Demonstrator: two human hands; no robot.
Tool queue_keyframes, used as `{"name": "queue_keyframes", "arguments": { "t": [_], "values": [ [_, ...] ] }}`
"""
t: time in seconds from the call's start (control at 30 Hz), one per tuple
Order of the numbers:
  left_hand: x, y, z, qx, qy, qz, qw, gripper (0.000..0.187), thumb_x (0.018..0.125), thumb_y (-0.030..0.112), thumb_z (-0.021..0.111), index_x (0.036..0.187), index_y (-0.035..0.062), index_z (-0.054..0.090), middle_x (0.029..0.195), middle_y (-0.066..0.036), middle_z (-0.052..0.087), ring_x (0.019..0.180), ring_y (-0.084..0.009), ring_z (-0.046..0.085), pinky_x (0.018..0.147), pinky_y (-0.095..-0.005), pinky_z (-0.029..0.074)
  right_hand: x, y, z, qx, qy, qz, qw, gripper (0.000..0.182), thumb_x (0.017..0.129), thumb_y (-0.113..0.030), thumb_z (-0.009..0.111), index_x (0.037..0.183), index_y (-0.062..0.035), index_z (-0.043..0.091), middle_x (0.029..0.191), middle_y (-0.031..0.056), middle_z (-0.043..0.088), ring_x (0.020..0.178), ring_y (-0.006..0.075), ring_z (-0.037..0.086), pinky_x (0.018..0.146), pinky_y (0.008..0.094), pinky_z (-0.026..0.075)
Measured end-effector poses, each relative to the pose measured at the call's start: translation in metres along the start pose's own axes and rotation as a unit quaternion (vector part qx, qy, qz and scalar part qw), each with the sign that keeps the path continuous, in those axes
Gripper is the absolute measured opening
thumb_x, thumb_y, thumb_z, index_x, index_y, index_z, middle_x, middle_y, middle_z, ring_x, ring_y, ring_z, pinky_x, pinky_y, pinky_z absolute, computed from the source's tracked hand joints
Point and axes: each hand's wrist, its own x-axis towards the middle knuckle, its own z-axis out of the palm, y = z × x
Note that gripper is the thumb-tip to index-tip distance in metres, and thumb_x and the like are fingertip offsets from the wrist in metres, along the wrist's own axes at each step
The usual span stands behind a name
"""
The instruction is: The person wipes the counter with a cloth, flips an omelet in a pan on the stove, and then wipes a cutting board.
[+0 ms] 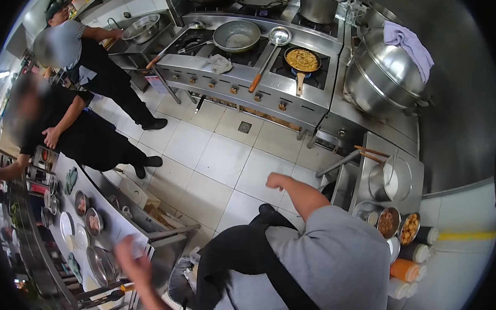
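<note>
My left hand (133, 259), a little blurred, is over the near end of a steel counter (106, 234). Its fingers look stretched out and hold nothing that I can see. Close by stands a steel bowl (103, 265), with white plates (82, 237) beyond it. Out over the tiled floor, my right hand (277, 180) hangs with curled fingers and nothing visible in them. On the lit burner of the stove sits a frying pan (302, 60) of yellow-brown food, apart from both hands. A ladle (269, 58) lies to its left, near a wok (236, 36).
Two people stand at the left; one in a grey shirt (60, 44) touches a steel basin (142, 29). A large steamer pot (384, 72) bears a purple towel. At the right are a pot (390, 178), food bowls (409, 228) and squeeze bottles (407, 270).
</note>
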Motion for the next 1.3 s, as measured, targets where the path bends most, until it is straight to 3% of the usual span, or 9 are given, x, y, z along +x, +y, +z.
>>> {"name": "queue_keyframes", "arguments": {
  "t": [0.1,0.2,0.37,0.63,0.77,0.83,1.03,1.2,1.3],
  "values": [
    [0.005,0.066,0.102,-0.136,-0.293,0.002,0.947,0.026,0.079,0.008,0.066,0.104,0.0041,0.067,0.108,-0.018,0.067,0.103,-0.038,0.063,0.09,-0.0432,0.05,0.038,0.026,-0.092,0.227,0.148,-0.027,0.962,0.043,0.093,-0.032,0.054,0.117,0.0018,0.064,0.108,0.0159,0.065,0.064,0.0288,0.066,0.055,0.0422,0.055],
    [-0.041,0.086,0.175,-0.215,-0.463,-0.107,0.853,0.035,0.085,0.024,0.065,0.112,0.0029,0.066,0.108,-0.021,0.068,0.103,-0.0406,0.064,0.089,-0.0444,0.051,0.001,0.021,-0.205,0.523,0.385,0.008,0.76,0.054,0.094,-0.045,0.057,0.128,-0.0027,0.058,0.11,0.0118,0.063,0.076,0.026,0.063,0.062,0.0391,0.055],
    [-0.155,0.05,0.222,-0.17,-0.554,-0.235,0.781,0.033,0.087,0.027,0.063,0.109,0.0027,0.067,0.107,-0.022,0.069,0.103,-0.0414,0.064,0.087,-0.0456,0.051,0.012,0.051,-0.343,0.667,0.356,-0.059,0.652,0.05,0.093,-0.04,0.062,0.126,-0.0042,0.052,0.11,0.011,0.058,0.072,0.025,0.061,0.056,0.037,0.054],
    [-0.145,0.047,0.207,-0.114,-0.502,-0.371,0.773,0.032,0.09,0.031,0.061,0.102,0.0029,0.069,0.102,-0.022,0.07,0.1,-0.0425,0.065,0.082,-0.0467,0.053,0.056,0.02,-0.382,0.598,0.329,-0.002,0.731,0.018,0.083,-0.003,0.056,0.1,0.0008,0.053,0.066,0.0079,0.049,0.046,0.0196,0.049,0.04,0.0341,0.039],
    [-0.113,0.047,0.225,-0.183,-0.504,-0.187,0.823,0.03,0.089,0.03,0.063,0.103,0.0033,0.069,0.098,-0.022,0.071,0.096,-0.0411,0.067,0.082,-0.0444,0.053,0.003,0.089,-0.382,0.581,0.31,-0.078,0.748,0.015,0.08,-0.002,0.056,0.095,0.0,0.054,0.064,0.0053,0.046,0.046,0.0177,0.046,0.04,0.033,0.037],
    [-0.102,0.064,0.237,-0.148,-0.44,-0.296,0.835,0.029,0.089,0.028,0.064,0.102,0.0033,0.069,0.099,-0.021,0.071,0.095,-0.0398,0.068,0.082,-0.0424,0.053,-0.02,0.096,-0.392,0.484,0.311,-0.036,0.817,0.014,0.08,-0.005,0.056,0.092,0.002,0.056,0.063,0.0067,0.051,0.045,0.0185,0.05,0.04,0.0364,0.039],
    [-0.064,0.075,0.26,-0.144,-0.529,-0.272,0.79,0.03,0.09,0.03,0.065,0.101,0.0024,0.07,0.093,-0.02,0.072,0.096,-0.0345,0.07,0.08,-0.0413,0.053,-0.076,0.096,-0.405,0.514,0.293,-0.047,0.805,0.017,0.08,-0.005,0.058,0.097,-0.0014,0.056,0.064,0.0033,0.048,0.047,0.0157,0.046,0.04,0.0328,0.037],
    [-0.051,0.096,0.263,-0.163,-0.419,-0.32,0.834,0.025,0.09,0.026,0.061,0.097,0.0024,0.069,0.091,-0.024,0.069,0.091,-0.0418,0.067,0.078,-0.043,0.053,-0.058,0.075,-0.41,0.469,0.321,-0.058,0.821,0.02,0.08,-0.007,0.06,0.099,-0.0031,0.056,0.066,0.0022,0.047,0.047,0.0124,0.044,0.041,0.0286,0.035],
    [-0.049,0.076,0.257,-0.154,-0.508,-0.136,0.837,0.03,0.091,0.029,0.054,0.087,0.0002,0.063,0.083,-0.027,0.062,0.082,-0.049,0.059,0.069,-0.0502,0.048,-0.079,0.098,-0.406,0.494,0.293,-0.061,0.816,0.017,0.079,-0.006,0.058,0.095,-0.0005,0.057,0.064,0.004,0.049,0.045,0.0151,0.047,0.04,0.0319,0.035]
  ]
}}
